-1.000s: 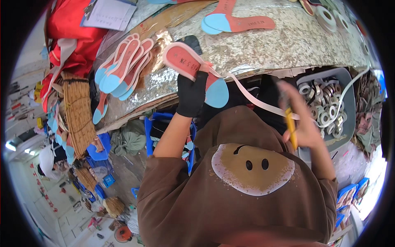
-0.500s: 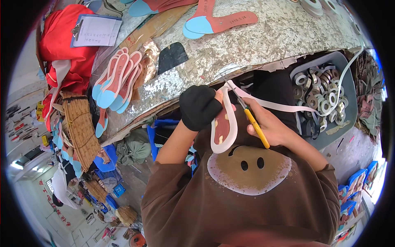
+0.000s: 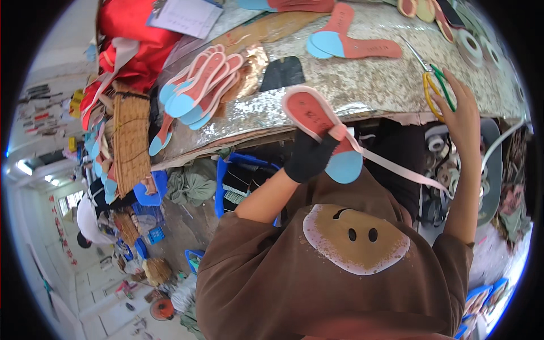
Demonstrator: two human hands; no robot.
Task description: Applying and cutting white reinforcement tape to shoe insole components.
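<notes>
Your gloved left hand [image 3: 309, 157] grips the red-and-blue insole [image 3: 317, 124] with its pink strap [image 3: 396, 169] at the surface's [image 3: 362, 85] edge, while your right hand [image 3: 462, 110] closes on the scissors [image 3: 435, 88]

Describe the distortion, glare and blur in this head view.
Head view: a black fisheye rim rings the picture; the table edge bows into a curve; its glittery top glares in daylight; the insole in the gloved left hand looks sharp; the lower-left floor is washed out.
</notes>
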